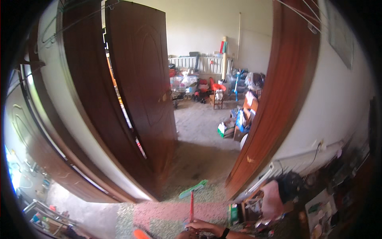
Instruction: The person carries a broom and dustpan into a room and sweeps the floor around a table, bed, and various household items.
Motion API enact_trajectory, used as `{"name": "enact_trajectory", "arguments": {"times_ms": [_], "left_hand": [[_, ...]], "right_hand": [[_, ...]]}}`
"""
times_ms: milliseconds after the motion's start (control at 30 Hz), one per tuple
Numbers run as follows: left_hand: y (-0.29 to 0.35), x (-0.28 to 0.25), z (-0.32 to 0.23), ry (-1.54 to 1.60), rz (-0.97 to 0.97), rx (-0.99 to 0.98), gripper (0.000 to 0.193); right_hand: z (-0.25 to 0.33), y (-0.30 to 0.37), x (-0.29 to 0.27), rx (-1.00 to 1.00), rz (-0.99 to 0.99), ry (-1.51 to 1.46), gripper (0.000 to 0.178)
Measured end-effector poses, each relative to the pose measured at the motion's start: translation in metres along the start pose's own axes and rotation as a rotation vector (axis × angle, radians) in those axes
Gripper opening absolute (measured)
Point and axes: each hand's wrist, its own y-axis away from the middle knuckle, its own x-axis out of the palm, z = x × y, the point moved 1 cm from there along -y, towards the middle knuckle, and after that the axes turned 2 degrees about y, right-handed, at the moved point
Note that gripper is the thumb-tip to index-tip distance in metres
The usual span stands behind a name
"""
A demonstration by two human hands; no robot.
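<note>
A broom with a red handle (191,205) and a wide green head (193,189) stands in front of me, its head down on the speckled floor at the doorway. The upper part of the handle is wrapped by my right hand (201,225), whose wrist wears a black band. Just below it, at the lower edge of the picture, my left hand (186,235) shows in part, close to the handle. Its fingers are too cut off to make out. An orange object (141,234) lies low on the left, partly out of the picture.
A dark brown door (139,79) stands open on the left; a reddish door frame (286,79) rises on the right. Beyond are a small chair (218,97), heaped bags and boxes. A pink cloth (272,199) and clutter crowd the near right; a metal rack (39,217) is near left.
</note>
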Motion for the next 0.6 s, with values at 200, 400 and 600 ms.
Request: {"name": "enact_trajectory", "arguments": {"times_ms": [200,400,600], "left_hand": [[-0.087,0.154,-0.119,-1.069,-0.02,-0.245,0.031],[-0.265,0.159,-0.236,-1.409,-0.01,-0.34,0.035],[-0.417,0.201,-0.356,-1.357,-0.249,-0.317,0.038]], "right_hand": [[0.158,0.11,-0.055,-0.277,-0.24,-0.364,0.029],[0.243,0.104,-0.185,-0.679,-0.401,-0.79,0.025],[0.253,0.033,-0.424,-0.448,0.023,-1.149,0.021]]}}
